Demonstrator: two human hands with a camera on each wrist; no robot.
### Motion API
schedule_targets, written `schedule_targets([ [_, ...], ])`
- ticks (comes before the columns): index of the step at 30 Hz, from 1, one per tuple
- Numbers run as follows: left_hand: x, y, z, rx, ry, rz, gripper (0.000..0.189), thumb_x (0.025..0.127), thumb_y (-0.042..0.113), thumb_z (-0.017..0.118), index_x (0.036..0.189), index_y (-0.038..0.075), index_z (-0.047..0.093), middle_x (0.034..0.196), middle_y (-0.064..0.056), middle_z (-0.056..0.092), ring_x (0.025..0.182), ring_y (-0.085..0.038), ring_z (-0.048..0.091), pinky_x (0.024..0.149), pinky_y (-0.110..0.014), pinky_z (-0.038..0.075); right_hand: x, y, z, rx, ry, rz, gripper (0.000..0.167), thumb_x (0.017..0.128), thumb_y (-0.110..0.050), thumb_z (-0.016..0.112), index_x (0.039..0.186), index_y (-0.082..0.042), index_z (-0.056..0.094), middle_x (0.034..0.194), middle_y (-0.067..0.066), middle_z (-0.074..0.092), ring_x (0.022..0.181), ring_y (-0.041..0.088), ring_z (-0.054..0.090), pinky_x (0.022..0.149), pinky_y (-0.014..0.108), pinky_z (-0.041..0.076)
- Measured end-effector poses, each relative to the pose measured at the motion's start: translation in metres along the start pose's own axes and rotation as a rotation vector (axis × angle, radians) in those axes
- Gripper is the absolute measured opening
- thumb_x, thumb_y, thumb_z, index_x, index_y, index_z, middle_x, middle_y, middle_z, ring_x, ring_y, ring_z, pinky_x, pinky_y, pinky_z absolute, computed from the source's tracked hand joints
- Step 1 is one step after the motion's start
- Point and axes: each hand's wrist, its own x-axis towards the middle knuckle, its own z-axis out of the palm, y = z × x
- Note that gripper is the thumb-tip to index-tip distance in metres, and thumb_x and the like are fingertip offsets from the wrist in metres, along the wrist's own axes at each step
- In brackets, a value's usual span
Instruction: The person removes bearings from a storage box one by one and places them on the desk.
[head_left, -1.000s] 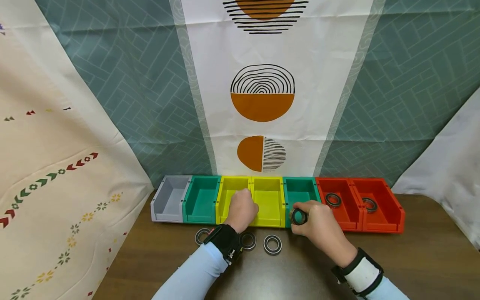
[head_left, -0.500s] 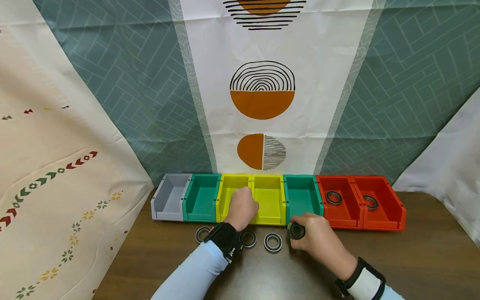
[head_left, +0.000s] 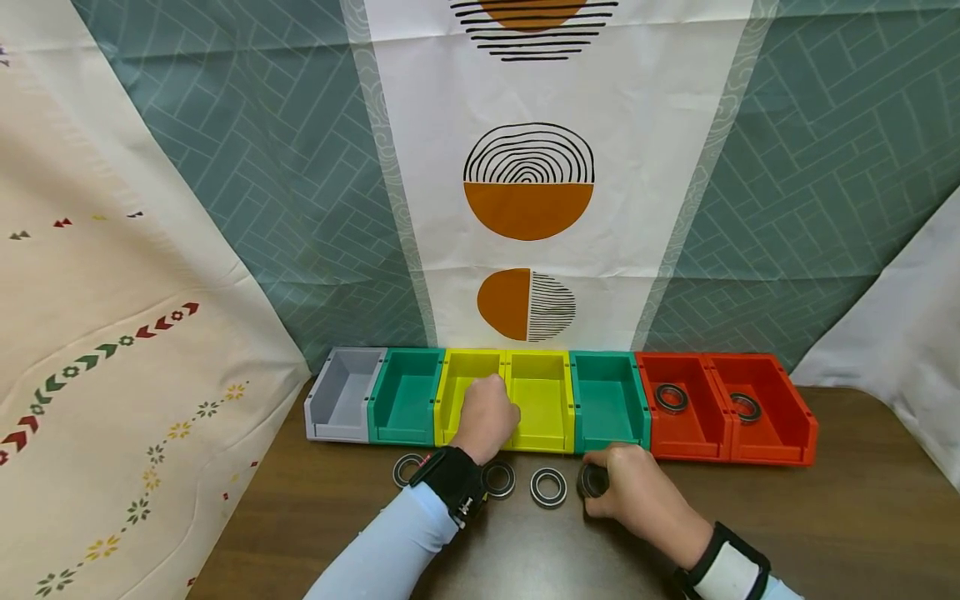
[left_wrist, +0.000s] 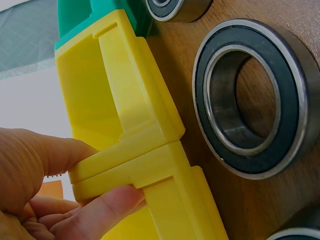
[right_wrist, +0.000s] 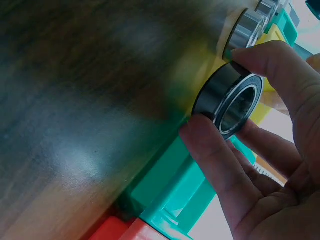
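My left hand point(head_left: 487, 418) pinches the adjoining side walls of the two yellow bins point(left_wrist: 125, 162), thumb on one side and fingers on the other. In my right hand point(head_left: 636, 487) is a ball bearing point(right_wrist: 220, 95), gripped by its rim between thumb and fingers. That bearing is low over the table, in front of the right green bin point(head_left: 609, 400); the head view does not show whether it touches the wood. Left of it lie several more bearings, among them one bearing point(head_left: 548, 472) flat on the table and another bearing point(head_left: 498, 494) by my left wrist.
Bins stand in one joined row: a grey bin point(head_left: 345, 400), a left green bin point(head_left: 407, 400), the yellow pair, the right green bin, then two red bins point(head_left: 765, 450). Each red bin holds a bearing point(head_left: 671, 408). Behind the row hangs a patterned cloth point(head_left: 420, 208).
My right hand has come down and towards me with the bearing, from over the right green bin's front edge to the table before it. The left hand keeps its hold on the yellow bins.
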Motion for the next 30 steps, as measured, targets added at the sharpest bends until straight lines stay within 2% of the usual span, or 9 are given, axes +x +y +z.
schedule_targets([
  [8, -0.001, 0.0, 0.001, 0.004, 0.01, 0.019, 0.017, 0.08, 0.014, 0.07, 0.09, 0.002, 0.064, 0.064, -0.003, 0.055, 0.054, -0.015, 0.053, 0.046, -0.021, 0.04, 0.0, 0.002, 0.004, -0.002, -0.056, -0.001, 0.047, 0.054, -0.023, 0.086, 0.096, -0.01, 0.071, 0.079, -0.006, 0.059, 0.071, 0.008, 0.049, 0.06, 0.023, 0.045],
  [14, -0.002, 0.0, 0.001, 0.021, 0.019, 0.031, 0.014, 0.08, 0.014, 0.069, 0.084, 0.002, 0.064, 0.059, -0.004, 0.052, 0.051, -0.015, 0.052, 0.044, -0.022, 0.038, -0.001, 0.003, 0.004, -0.004, -0.059, -0.005, 0.047, 0.054, -0.021, 0.084, 0.097, -0.007, 0.071, 0.082, -0.004, 0.061, 0.073, 0.008, 0.05, 0.062, 0.025, 0.045],
  [21, -0.002, 0.0, 0.0, 0.006, 0.003, 0.015, 0.015, 0.081, 0.014, 0.069, 0.088, 0.002, 0.064, 0.059, -0.004, 0.052, 0.052, -0.016, 0.052, 0.044, -0.022, 0.039, -0.002, 0.005, 0.0, 0.018, -0.06, -0.011, 0.046, 0.06, -0.023, 0.084, 0.101, -0.007, 0.07, 0.09, -0.002, 0.066, 0.08, 0.009, 0.056, 0.069, 0.029, 0.051],
  [24, -0.001, 0.0, 0.0, 0.003, 0.007, 0.02, 0.015, 0.081, 0.014, 0.069, 0.088, 0.002, 0.064, 0.059, -0.004, 0.053, 0.052, -0.016, 0.053, 0.044, -0.022, 0.039, -0.002, 0.005, -0.005, 0.037, -0.023, -0.026, 0.045, 0.065, -0.025, 0.082, 0.104, -0.007, 0.07, 0.093, 0.0, 0.068, 0.082, 0.01, 0.058, 0.071, 0.031, 0.053],
  [27, 0.0, 0.0, 0.0, 0.005, 0.012, 0.022, 0.016, 0.08, 0.014, 0.069, 0.089, 0.001, 0.064, 0.061, -0.004, 0.054, 0.053, -0.016, 0.053, 0.045, -0.022, 0.04, -0.001, 0.006, -0.017, 0.045, 0.072, -0.074, 0.039, 0.072, -0.025, 0.078, 0.106, -0.006, 0.07, 0.098, 0.003, 0.07, 0.084, 0.012, 0.063, 0.071, 0.031, 0.055],
  [30, 0.0, 0.0, 0.0, 0.005, 0.009, 0.017, 0.018, 0.08, 0.015, 0.07, 0.091, 0.001, 0.064, 0.064, -0.005, 0.056, 0.054, -0.016, 0.054, 0.046, -0.022, 0.04, 0.002, 0.009, -0.034, 0.049, 0.184, -0.108, 0.036, 0.079, -0.022, 0.073, 0.112, -0.007, 0.068, 0.104, 0.008, 0.07, 0.068, 0.014, 0.063, 0.055, 0.028, 0.052],
])
